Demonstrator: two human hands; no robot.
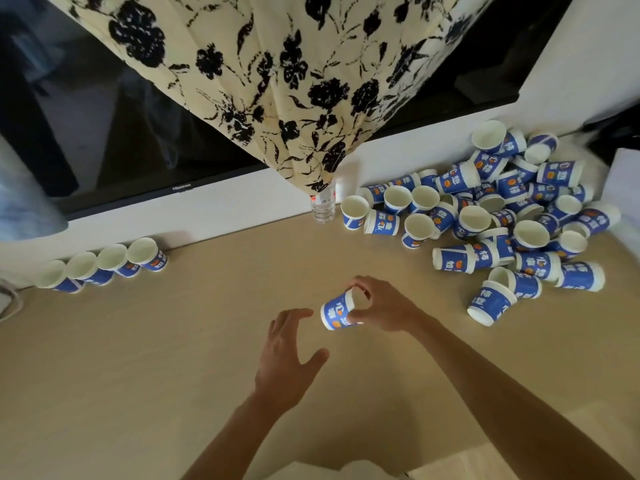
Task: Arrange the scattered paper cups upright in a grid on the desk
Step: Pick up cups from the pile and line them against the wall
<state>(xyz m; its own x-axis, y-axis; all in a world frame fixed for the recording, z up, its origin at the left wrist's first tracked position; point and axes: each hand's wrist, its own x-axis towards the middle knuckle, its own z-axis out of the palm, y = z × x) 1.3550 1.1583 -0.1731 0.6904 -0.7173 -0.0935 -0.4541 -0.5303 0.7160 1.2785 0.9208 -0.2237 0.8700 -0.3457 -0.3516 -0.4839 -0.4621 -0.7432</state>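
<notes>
My right hand (381, 304) grips a blue-and-white paper cup (336, 313) over the middle of the desk, tilted with its base toward the left. Just left of that cup, my left hand (287, 355) is open with fingers spread, not touching it. Against the wall at the far left, a row of several upright cups (104, 263) stands side by side. A large heap of scattered cups (502, 216) covers the right back of the desk, some upright, many on their sides.
The tan desk (156, 358) meets a white wall ledge at the back. A clear plastic bottle (322, 207) stands by the wall near the heap. A floral cloth (277, 81) hangs over a dark TV screen (104, 133). A cable lies at the far left edge.
</notes>
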